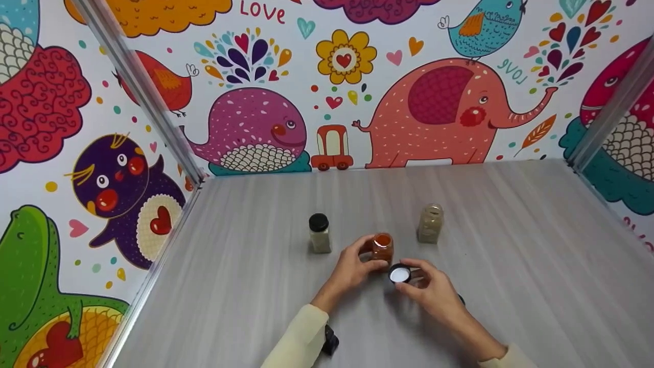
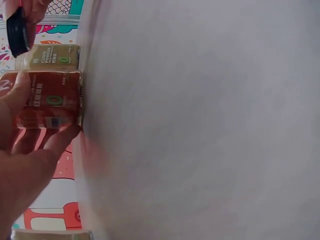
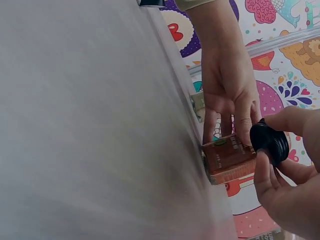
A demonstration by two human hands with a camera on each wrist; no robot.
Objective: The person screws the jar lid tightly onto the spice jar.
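Observation:
A square clear jar of red-orange powder (image 1: 382,248) stands on the table, its mouth uncovered. My left hand (image 1: 352,264) grips it from the left, thumb in front and fingers behind; the left wrist view shows the label on the red jar (image 2: 55,97). Just to the jar's right, my right hand (image 1: 433,290) pinches a round black lid (image 1: 399,274) between thumb and fingers. The lid is tipped so its white inside faces up toward the head camera. In the right wrist view the black lid (image 3: 270,143) overlaps the jar's upper end.
Behind and to the right stands an uncapped jar of cumin powder (image 1: 430,224). A similar jar with a black lid (image 1: 320,233) stands to the left. Printed panels (image 1: 337,102) in metal frames edge the grey table (image 1: 245,245) at the back and sides.

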